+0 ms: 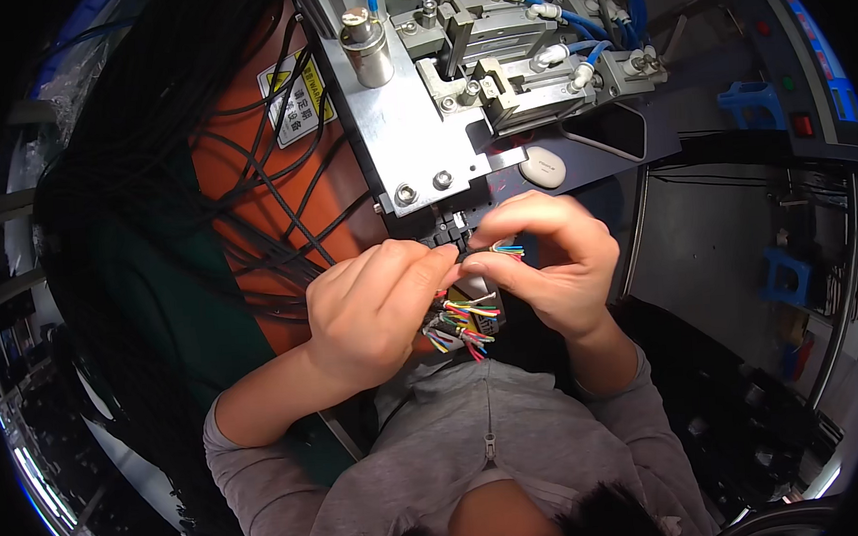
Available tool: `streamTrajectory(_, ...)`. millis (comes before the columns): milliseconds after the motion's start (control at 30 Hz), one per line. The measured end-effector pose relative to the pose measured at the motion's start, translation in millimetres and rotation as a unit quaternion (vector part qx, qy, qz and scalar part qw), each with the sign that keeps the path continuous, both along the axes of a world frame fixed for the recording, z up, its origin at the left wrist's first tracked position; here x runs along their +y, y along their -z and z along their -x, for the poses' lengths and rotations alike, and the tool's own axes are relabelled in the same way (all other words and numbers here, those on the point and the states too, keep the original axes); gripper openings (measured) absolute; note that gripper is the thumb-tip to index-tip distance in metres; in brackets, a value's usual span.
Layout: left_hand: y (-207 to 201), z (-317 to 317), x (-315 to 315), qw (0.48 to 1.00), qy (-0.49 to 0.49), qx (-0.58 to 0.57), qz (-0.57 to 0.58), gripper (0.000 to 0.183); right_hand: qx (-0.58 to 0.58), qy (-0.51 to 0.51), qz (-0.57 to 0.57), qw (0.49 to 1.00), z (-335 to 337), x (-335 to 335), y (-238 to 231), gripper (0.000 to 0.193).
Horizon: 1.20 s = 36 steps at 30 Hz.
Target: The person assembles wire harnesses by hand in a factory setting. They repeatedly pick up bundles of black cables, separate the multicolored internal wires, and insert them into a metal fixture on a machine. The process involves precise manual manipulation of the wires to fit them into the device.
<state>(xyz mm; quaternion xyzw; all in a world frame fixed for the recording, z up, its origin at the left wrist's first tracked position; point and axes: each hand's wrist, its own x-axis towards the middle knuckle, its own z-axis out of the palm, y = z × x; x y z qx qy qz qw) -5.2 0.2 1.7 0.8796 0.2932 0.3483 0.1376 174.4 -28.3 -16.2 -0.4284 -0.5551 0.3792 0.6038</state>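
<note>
My left hand (368,310) is closed, with its thumb and fingertips pinched on a black multi-core cable. Thumb and index finger of my right hand (559,256) close round the same cable near its stripped end. A fan of thin coloured wires (509,251) sticks out of that end, inside the curl of my right hand. Below the hands hang more stripped cable ends (472,312) with red, yellow, blue and white wires. Just beyond my fingertips is a small dark fixture (451,230) at the machine's front. My fingers partly hide the held cable.
A metal plate (397,124) with bolts and pneumatic clamps (526,78) with blue hoses stands ahead. Beside it lie a white oval case (542,167) and a phone (616,130). Black cables (270,189) spread across an orange surface at left. Blue stools (752,105) stand at right.
</note>
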Motion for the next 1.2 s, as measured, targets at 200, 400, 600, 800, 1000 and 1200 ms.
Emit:
streamTrajectory(200,1,-1,2,0.999,-0.008,-0.041,-0.034,0.023,-0.047,0.056,-0.122,0.990,4,10,3,0.022)
streamTrajectory(400,4,-2,2,0.998,-0.026,-0.020,-0.059,0.020,0.012,-0.077,0.057,0.995,-6,8,-2,0.009)
streamTrajectory(600,11,-4,0,0.998,-0.020,0.002,-0.064,0.021,0.085,-0.031,0.092,0.992,-1,5,2,0.009)
streamTrajectory(800,12,-4,0,0.994,-0.033,0.031,-0.099,0.025,-0.227,0.038,-0.052,0.972,-5,7,-4,0.014)
streamTrajectory(1000,14,-4,0,0.994,-0.032,0.041,-0.093,0.030,-0.180,-0.145,0.083,0.969,-29,9,-6,0.015)
streamTrajectory(1200,11,-6,-5,0.990,-0.024,0.066,-0.122,0.032,-0.101,-0.134,0.092,0.982,-34,8,8,0.012)
